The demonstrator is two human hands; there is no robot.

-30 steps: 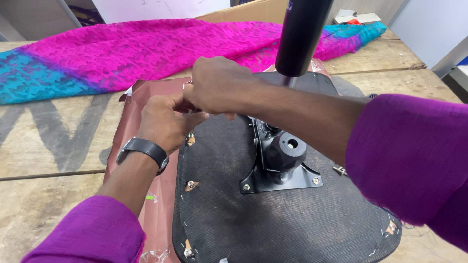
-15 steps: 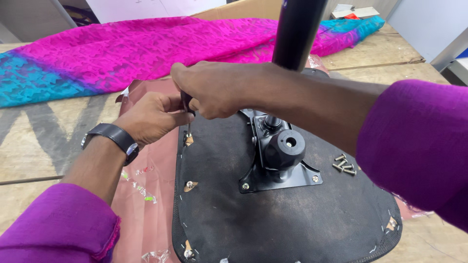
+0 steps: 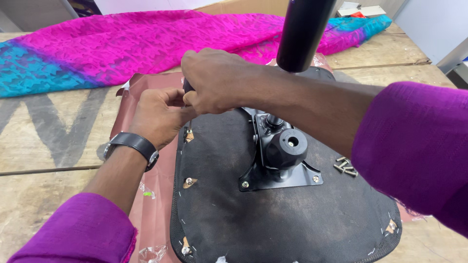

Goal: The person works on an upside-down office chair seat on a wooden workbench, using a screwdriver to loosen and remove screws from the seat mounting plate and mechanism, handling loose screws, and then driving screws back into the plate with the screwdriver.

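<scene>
Your right hand (image 3: pixel 219 80) is clenched around a dark screwdriver handle (image 3: pixel 187 86), its thin shaft dropping to a screw (image 3: pixel 189 130) at the left edge of the upturned seat (image 3: pixel 273 209). Your left hand (image 3: pixel 158 114) sits just beside it, fingers pinched close at the shaft, steadying the tip; how tightly they grasp it you cannot quite tell, since the right hand covers part of them.

The likely trouble is the tip slipping off the screw head: the shaft looks slightly tilted, and a slip would send it into the black underside fabric or toward your left fingers, which are very near. The seat rests on a brown sheet (image 3: pixel 146 204) over the counter (image 3: pixel 44 146) and could shift if you press sideways. Loose screws (image 3: pixel 345 165) lie on the seat's right side by the black bracket (image 3: pixel 280 168), near your right sleeve; a brush could scatter them.
</scene>
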